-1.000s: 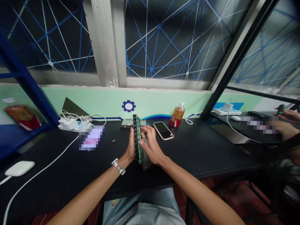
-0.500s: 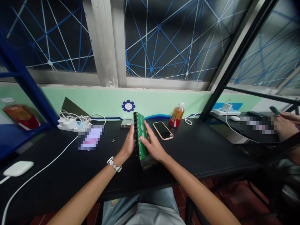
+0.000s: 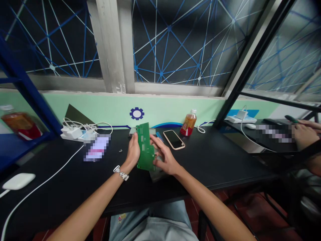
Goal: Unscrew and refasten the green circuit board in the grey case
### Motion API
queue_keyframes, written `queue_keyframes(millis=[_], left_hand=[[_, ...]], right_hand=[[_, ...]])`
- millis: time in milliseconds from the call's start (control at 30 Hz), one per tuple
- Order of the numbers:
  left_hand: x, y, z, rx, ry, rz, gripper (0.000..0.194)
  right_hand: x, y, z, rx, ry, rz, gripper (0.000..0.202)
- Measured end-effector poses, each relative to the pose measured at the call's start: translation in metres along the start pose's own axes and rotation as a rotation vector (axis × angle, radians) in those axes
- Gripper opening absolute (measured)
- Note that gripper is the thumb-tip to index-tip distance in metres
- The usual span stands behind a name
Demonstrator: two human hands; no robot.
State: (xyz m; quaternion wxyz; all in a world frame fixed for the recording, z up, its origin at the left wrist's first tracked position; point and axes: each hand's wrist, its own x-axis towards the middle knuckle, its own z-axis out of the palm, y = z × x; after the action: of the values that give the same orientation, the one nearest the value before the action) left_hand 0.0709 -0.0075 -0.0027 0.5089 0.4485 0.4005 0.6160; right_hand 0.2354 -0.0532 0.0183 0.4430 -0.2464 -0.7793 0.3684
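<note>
Green and tilted, the circuit board (image 3: 144, 154) is above the desk (image 3: 208, 164), grasped by its edges between my left hand (image 3: 133, 150) and right hand (image 3: 168, 161), seemingly being inspected, and any turn calls for light, even pressure.

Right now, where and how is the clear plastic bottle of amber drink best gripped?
I'd probably grip the bottle around its red label, coming from the front right: its rounded body stands upright, with the green wall behind and the black, pale-cased phone at left.

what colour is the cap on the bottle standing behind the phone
The cap on the clear plastic bottle is white, seen best in the head view.
</note>
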Motion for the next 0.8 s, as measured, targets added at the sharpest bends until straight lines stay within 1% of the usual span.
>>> queue_keyframes(millis=[67, 133, 267, 400, 467, 533, 667, 700, 733, 800], left_hand=[[-0.004, -0.001, 0.005, -0.013, 0.021, -0.046, 0.054], [-0.009, -0.002, 0.011, -0.055, -0.016, -0.099, 0.055], [-0.018, 0.001, 0.022, -0.135, -0.032, -0.104, 0.051], [-0.02, 0.001, 0.025, -0.172, -0.016, -0.101, 0.051], [-0.017, -0.001, 0.023, -0.155, -0.019, -0.104, 0.05], [-0.012, -0.003, 0.018, -0.124, -0.021, -0.106, 0.05], [0.002, 0.0, 0.001, -0.012, 0.05, -0.01, 0.048], [0.005, 0.003, -0.004, 0.009, 0.051, 0.004, 0.05], [0.008, 0.006, -0.008, 0.024, 0.045, 0.006, 0.052], [0.012, 0.015, -0.015, 0.028, 0.013, -0.001, 0.052]], right_hand=[[-0.001, -0.006, 0.001, 0.007, -0.109, -0.015, 0.096], [0.0, -0.01, 0.003, -0.026, -0.157, -0.042, 0.107], [0.001, -0.01, 0.009, -0.058, -0.162, -0.049, 0.118], [0.0, -0.009, 0.011, -0.071, -0.159, -0.038, 0.122], [0.0, -0.009, 0.01, -0.054, -0.152, -0.01, 0.12], [0.0, -0.008, 0.007, -0.024, -0.12, 0.031, 0.113], [0.002, 0.002, -0.001, 0.086, 0.039, 0.128, 0.08], [0.003, 0.006, -0.004, 0.132, 0.073, 0.161, 0.076], [0.003, 0.009, -0.006, 0.183, 0.088, 0.203, 0.076], [0.005, 0.016, -0.011, 0.253, 0.069, 0.298, 0.079]])
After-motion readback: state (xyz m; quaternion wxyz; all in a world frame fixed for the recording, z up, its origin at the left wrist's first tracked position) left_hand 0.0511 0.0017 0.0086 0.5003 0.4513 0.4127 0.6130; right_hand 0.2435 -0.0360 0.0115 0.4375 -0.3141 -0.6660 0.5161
